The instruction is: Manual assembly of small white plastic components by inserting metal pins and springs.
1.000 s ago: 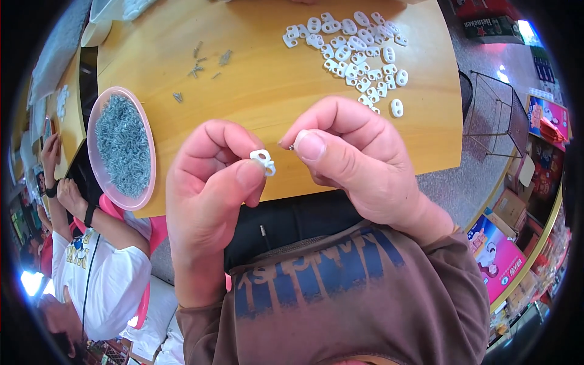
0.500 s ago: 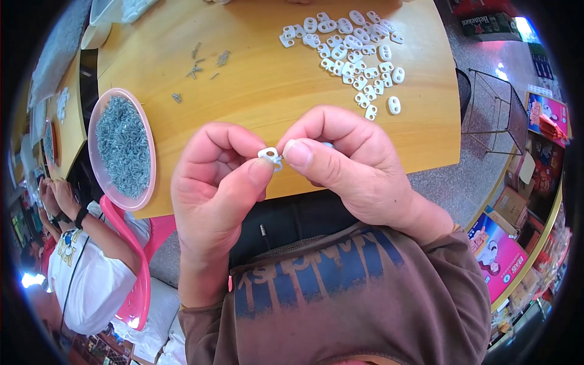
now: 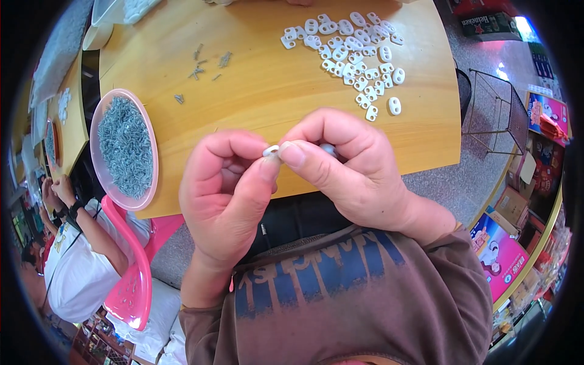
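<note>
Close to the table's near edge, my left hand (image 3: 222, 194) pinches a small white plastic cord-lock piece (image 3: 271, 150) between thumb and forefinger. Its hole faces up, and the fingertips cover much of it. My right hand (image 3: 350, 173) meets it there, thumb and forefinger pressed together against the piece's right side. Whatever lies between those two fingertips is hidden. A second white plastic piece (image 3: 328, 149) shows behind the right thumb, tucked in the curled fingers. Beyond my hands, many similar white cord-lock pieces (image 3: 359, 64) lie scattered at the far right of the table.
A pink oval bowl (image 3: 154, 164) full of small metal springs (image 3: 126, 149) stands at the table's left edge. Several loose springs (image 3: 196, 72) lie on the wooden table (image 3: 255, 79). Left of me, a co-worker (image 3: 91, 261) sits by a pink chair (image 3: 137, 267). A wire rack (image 3: 496, 109) stands at right.
Both hands stay together. The white piece in my left hand has tilted and now shows less of itself, with the fingertips closer around it. The co-worker's arms have shifted slightly.
</note>
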The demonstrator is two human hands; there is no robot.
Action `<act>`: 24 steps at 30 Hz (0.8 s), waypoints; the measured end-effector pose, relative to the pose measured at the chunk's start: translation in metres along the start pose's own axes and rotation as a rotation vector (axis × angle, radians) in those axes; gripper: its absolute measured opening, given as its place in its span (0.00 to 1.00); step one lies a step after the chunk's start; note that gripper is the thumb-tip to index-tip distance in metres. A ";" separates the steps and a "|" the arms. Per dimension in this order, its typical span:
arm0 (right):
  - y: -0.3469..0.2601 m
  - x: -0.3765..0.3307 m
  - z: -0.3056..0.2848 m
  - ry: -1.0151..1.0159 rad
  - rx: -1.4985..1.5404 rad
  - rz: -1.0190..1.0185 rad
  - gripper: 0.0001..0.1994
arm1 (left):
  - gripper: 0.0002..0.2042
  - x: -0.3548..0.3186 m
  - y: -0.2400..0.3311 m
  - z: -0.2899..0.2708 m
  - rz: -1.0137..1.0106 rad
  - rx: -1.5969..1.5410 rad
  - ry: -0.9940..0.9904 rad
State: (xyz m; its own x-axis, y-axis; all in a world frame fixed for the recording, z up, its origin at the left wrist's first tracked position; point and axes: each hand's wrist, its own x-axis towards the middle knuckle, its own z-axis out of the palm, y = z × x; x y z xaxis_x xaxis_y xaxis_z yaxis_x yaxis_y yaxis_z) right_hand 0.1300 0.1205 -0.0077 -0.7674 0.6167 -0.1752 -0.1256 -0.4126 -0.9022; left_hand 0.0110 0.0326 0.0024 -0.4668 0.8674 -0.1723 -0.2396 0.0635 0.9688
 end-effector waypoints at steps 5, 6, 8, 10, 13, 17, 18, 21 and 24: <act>-0.004 0.003 -0.002 -0.053 0.059 0.063 0.07 | 0.07 0.001 -0.004 -0.004 -0.020 -0.054 0.006; -0.005 0.002 -0.002 -0.052 0.058 0.064 0.07 | 0.08 0.002 -0.005 -0.004 -0.047 -0.124 0.014; -0.007 0.001 -0.001 -0.058 0.128 0.112 0.08 | 0.08 0.002 -0.006 -0.005 -0.055 -0.147 0.002; -0.007 -0.001 -0.004 -0.037 0.113 0.103 0.08 | 0.08 0.002 -0.006 -0.005 -0.063 -0.170 -0.011; -0.007 -0.001 -0.007 -0.018 0.068 0.102 0.09 | 0.08 0.003 -0.007 -0.007 -0.091 -0.189 -0.008; -0.005 0.001 -0.004 -0.039 0.045 0.060 0.07 | 0.08 0.003 -0.007 -0.007 -0.090 -0.184 -0.012; -0.004 0.001 -0.004 -0.038 0.044 0.059 0.07 | 0.08 0.003 -0.007 -0.006 -0.082 -0.180 -0.019; -0.003 0.001 -0.003 -0.017 -0.022 0.052 0.06 | 0.08 0.002 -0.007 -0.004 -0.088 -0.187 -0.014; 0.000 0.001 -0.003 -0.022 -0.114 0.009 0.06 | 0.08 0.002 -0.009 -0.004 -0.067 -0.161 -0.014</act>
State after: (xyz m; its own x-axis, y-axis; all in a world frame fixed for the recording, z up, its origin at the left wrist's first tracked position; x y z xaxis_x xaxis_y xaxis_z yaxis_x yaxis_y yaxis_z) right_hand 0.1309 0.1232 -0.0092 -0.7818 0.5983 -0.1756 -0.0477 -0.3381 -0.9399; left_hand 0.0085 0.0316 -0.0070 -0.4333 0.8710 -0.2314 -0.4032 0.0423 0.9141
